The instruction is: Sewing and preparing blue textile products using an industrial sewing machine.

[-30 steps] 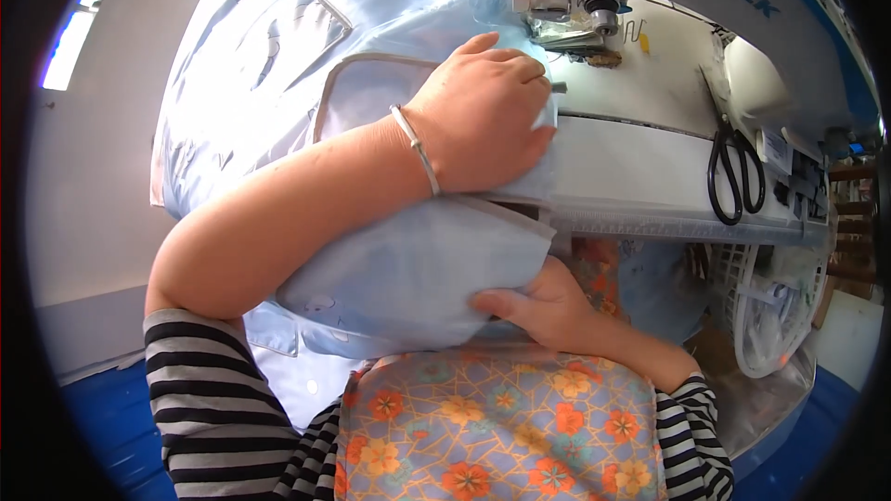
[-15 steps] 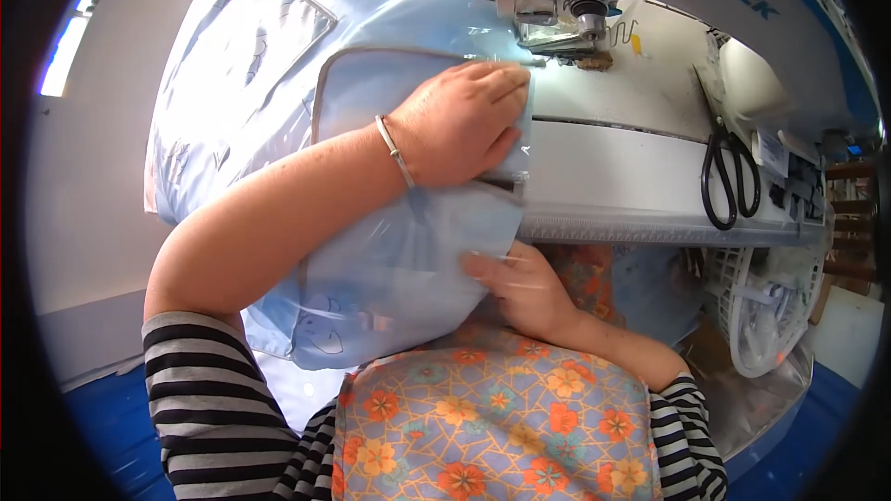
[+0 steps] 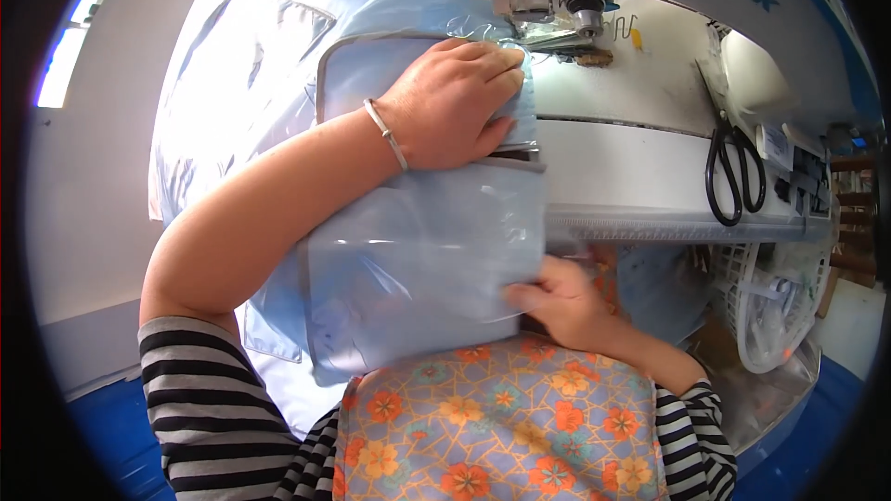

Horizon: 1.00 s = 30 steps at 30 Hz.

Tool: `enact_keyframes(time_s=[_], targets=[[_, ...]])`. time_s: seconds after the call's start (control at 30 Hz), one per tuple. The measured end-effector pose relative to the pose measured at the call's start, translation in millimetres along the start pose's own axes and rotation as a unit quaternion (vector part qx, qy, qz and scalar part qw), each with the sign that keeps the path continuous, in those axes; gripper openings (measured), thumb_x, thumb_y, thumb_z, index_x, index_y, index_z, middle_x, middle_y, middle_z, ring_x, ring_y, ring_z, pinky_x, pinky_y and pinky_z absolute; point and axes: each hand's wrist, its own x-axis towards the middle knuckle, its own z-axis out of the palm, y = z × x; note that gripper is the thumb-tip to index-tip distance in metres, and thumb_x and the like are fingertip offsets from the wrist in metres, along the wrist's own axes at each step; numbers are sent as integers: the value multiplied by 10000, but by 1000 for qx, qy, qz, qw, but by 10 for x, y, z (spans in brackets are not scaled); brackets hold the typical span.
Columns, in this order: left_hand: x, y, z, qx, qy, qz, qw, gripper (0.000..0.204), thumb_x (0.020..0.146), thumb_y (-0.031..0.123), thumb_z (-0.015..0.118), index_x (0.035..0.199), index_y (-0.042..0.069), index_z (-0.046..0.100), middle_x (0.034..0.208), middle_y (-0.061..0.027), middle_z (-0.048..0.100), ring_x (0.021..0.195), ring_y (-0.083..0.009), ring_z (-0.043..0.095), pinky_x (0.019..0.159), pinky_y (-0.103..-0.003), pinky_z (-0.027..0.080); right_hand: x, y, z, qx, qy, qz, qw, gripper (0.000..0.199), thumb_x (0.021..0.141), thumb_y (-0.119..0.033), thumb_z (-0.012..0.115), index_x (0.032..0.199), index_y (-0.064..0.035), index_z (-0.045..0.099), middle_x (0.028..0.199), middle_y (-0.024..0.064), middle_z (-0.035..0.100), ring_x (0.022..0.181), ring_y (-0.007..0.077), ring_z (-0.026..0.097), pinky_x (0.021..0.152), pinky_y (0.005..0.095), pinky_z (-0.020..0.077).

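Note:
Pale blue, glossy sheet material (image 3: 427, 232) with grey bound edges lies across the sewing table and hangs over its front edge. My left hand (image 3: 459, 97) lies palm down on the upper part of it, fingers stretched out toward the needle area of the sewing machine (image 3: 583, 14). Below the table edge, my right hand (image 3: 561, 306), slightly blurred, pinches the right edge of the lower part between thumb and fingers. A dark gap shows between the two parts, just under my left hand.
Black-handled scissors (image 3: 733, 172) lie on the table at the right. A clear ruler strip (image 3: 668, 225) runs along the front edge. A white plastic basket (image 3: 742, 315) with clear scraps hangs below right. More shiny blue material (image 3: 241, 65) spreads over the left side.
My right hand has moved right and down, drawing the lower part of the sheet along and flattening it. My left hand has shifted slightly up and left, still flat on the material.

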Motion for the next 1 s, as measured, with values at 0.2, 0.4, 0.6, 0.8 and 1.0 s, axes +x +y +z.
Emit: enact_keyframes(time_s=[0.2, 0.4, 0.6, 0.8, 1.0], targets=[[-10, -62, -8, -11, -10, 19, 1000, 497, 789, 142, 677, 1258, 2, 593, 1369, -159, 576, 1249, -346, 540, 1065, -478, 415, -60, -85, -33, 112, 48, 49, 991, 316, 1027, -205, 582, 1244, 23, 617, 1124, 38, 680, 1030, 89, 594, 931, 260, 480], [81, -338, -73, -25, -31, 103, 994, 515, 782, 138, 690, 1268, 2, 588, 1345, -142, 599, 1214, -328, 564, 1044, -467, 441, 103, -86, 11, 204, 125, 46, 970, 274, 1021, -179, 580, 1191, 31, 627, 1090, 53, 684, 990, 100, 613, 913, 264, 491], [-52, 91, -581, -142, -237, -23, 961, 517, 847, 303, 730, 1234, -19, 617, 1349, -206, 581, 1215, -380, 565, 1027, -483, 455, 130, -38, -45, 284, 62, 50, 956, 346, 966, -129, 599, 1273, 29, 579, 1162, 94, 664, 1072, 169, 617, 937, 311, 489], [-931, 1579, -1026, -421, -99, 45, 901, 485, 825, 259, 752, 1186, -33, 613, 1275, -236, 588, 1158, -399, 595, 995, -460, 482, 102, 133, 61, 241, -16, 21, 970, 458, 933, -94, 609, 1371, 4, 514, 1287, 101, 612, 1224, 205, 548, 1039, 359, 435], [-1662, 2130, -635, -28, 30, -282, 959, 830, 751, 290, 810, 1404, -51, 428, 1457, -307, 379, 1318, -480, 413, 1078, -546, 356, 513, -323, 482, 154, 79, -144, 974, 236, 925, -150, 672, 1100, 7, 653, 999, 67, 683, 958, 147, 638, 879, 322, 516]])
